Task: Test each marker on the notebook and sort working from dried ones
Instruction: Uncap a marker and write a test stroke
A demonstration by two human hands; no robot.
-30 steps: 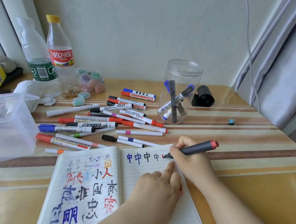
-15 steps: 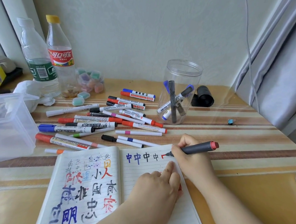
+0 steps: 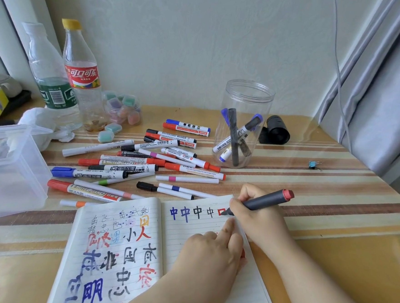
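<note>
While my right hand (image 3: 253, 215) pinches the dark grey marker with the red end (image 3: 264, 200), its tip sits on the top line of the open lined notebook (image 3: 199, 224), right on a fresh red box stroke. The barrel runs long-ways from that tip at the left up and away to the right, red end pointing toward the table edge, so the tip is the near end and any next stroke pulls leftward or down from my knuckles. Ink is showing red, so I'd call this one a worker. My left hand (image 3: 215, 252) is flat on the right page, fingers curled and pressing the paper down, with something small and red tucked under it, maybe the cap; I can't tell.

Outward now: the clear plastic jar holding a few markers (image 3: 244, 124) stands beyond and just right of my writing hand, nearer to it than to the left. The loose heap of capped whiteboard markers (image 3: 133, 165) lies beyond the notebook to the left, and the translucent plastic box (image 3: 8, 169) sits at the far left, closer to my left hand.
</note>
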